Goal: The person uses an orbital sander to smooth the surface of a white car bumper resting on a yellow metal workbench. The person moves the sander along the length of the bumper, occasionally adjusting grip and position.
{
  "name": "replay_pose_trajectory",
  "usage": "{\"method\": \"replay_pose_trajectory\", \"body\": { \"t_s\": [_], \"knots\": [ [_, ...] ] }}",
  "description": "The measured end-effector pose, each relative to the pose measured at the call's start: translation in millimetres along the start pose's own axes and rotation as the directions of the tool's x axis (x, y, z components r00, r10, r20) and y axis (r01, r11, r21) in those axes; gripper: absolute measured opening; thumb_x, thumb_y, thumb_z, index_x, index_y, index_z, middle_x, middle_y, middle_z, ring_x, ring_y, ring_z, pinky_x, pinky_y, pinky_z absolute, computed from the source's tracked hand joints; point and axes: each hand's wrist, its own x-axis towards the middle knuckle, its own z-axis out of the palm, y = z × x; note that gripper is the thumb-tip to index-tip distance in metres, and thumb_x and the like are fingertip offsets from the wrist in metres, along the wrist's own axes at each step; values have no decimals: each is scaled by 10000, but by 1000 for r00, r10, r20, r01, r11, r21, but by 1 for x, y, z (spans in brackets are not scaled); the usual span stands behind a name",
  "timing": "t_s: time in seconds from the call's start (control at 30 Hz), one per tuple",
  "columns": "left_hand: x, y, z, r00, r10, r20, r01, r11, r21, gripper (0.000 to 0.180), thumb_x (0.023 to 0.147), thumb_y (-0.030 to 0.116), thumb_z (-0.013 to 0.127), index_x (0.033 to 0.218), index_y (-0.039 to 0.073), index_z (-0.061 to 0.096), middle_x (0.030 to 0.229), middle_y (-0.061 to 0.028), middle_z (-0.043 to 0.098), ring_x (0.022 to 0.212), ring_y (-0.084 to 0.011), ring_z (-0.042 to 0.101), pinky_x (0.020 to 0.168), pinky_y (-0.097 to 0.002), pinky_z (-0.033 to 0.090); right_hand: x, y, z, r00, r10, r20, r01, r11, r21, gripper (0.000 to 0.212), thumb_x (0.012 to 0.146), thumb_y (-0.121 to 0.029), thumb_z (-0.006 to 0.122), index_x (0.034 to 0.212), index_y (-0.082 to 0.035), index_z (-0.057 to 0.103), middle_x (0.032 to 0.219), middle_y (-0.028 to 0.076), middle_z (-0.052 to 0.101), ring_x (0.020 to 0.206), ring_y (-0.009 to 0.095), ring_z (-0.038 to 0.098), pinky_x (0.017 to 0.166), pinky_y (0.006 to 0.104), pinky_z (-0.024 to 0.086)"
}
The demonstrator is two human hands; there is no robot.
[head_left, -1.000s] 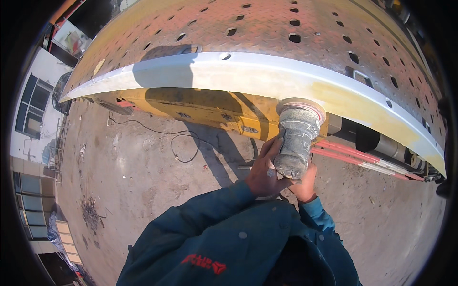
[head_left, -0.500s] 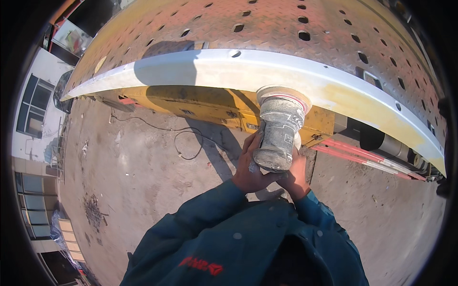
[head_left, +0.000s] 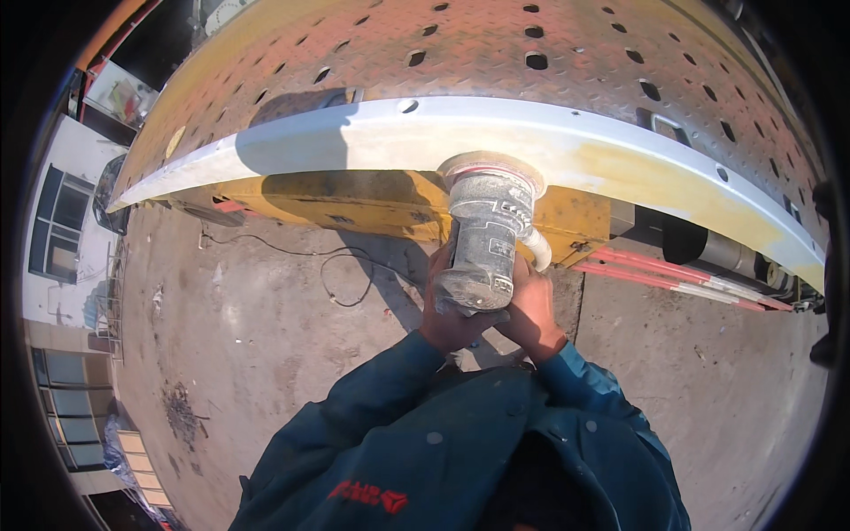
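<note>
A dusty grey handheld sander [head_left: 487,239] is gripped between my two hands, its round pad pressed to the front face of the long white metal edge beam [head_left: 398,137]. My left hand [head_left: 447,314] wraps the left side and the lower end of the body. On the right side, my right hand [head_left: 531,310] closes round it below a pale stub [head_left: 537,250], its fingers partly hidden behind the tool. Yellowish patches show on the beam to the right of the pad.
Beyond the beam spreads a worn, rusty orange deck plate [head_left: 487,62] with rows of holes. Under it is a yellow panel [head_left: 354,208], with red-and-white bars [head_left: 673,279] to the right. A dark cable [head_left: 332,257] loops over the concrete floor [head_left: 283,372]. Buildings stand at left.
The sander, with both my hands on it, has moved left along the beam. The pale stub on its right side now shows more fully. My view has shifted slightly.
</note>
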Motion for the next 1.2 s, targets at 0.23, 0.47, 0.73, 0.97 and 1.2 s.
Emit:
{"method": "replay_pose_trajectory", "body": {
  "t_s": [0.23,0.47,0.73,0.97,1.2],
  "knots": [
    [1,4,59,957,243,158,-265,954,138,1341,766,439,1051,1724,-81,270,1674,-372,438,1543,-550,471,1249,-615,457,-44,51,-34,984,45,-172,-33,997,74,727,751,-238,945,1389,-19,675,1044,241,797,971,501,790,844,527,642],
    [15,27,97,909,398,125,-403,915,15,1396,728,384,1091,1752,-45,244,1672,-382,429,1556,-570,464,1233,-601,496,-63,66,-69,964,229,-135,-193,953,234,580,762,-274,982,1227,-9,760,1104,163,829,972,358,834,877,426,645],
    [-3,-5,36,956,279,90,-292,930,224,1319,754,413,1057,1730,-38,292,1656,-362,463,1524,-532,501,1233,-586,484,-32,47,-11,997,71,-34,-66,988,137,673,830,-256,931,1394,9,680,1198,261,801,1089,467,795,938,502,636],
    [7,-13,-59,996,56,-74,-48,994,102,1221,681,426,1075,1622,-31,445,1484,-225,637,1361,-395,648,1162,-523,523,30,-16,56,982,-175,67,177,984,-27,627,778,-245,933,1216,19,570,1013,284,731,871,492,773,742,552,635],
    [-17,-47,-100,972,-29,-233,39,999,36,1262,699,439,1078,1649,-29,393,1504,-184,622,1356,-327,658,1161,-486,539,50,-55,84,980,-146,134,159,983,-94,506,809,-235,902,1136,-24,579,1025,257,731,887,481,760,764,553,614]
  ]
}}
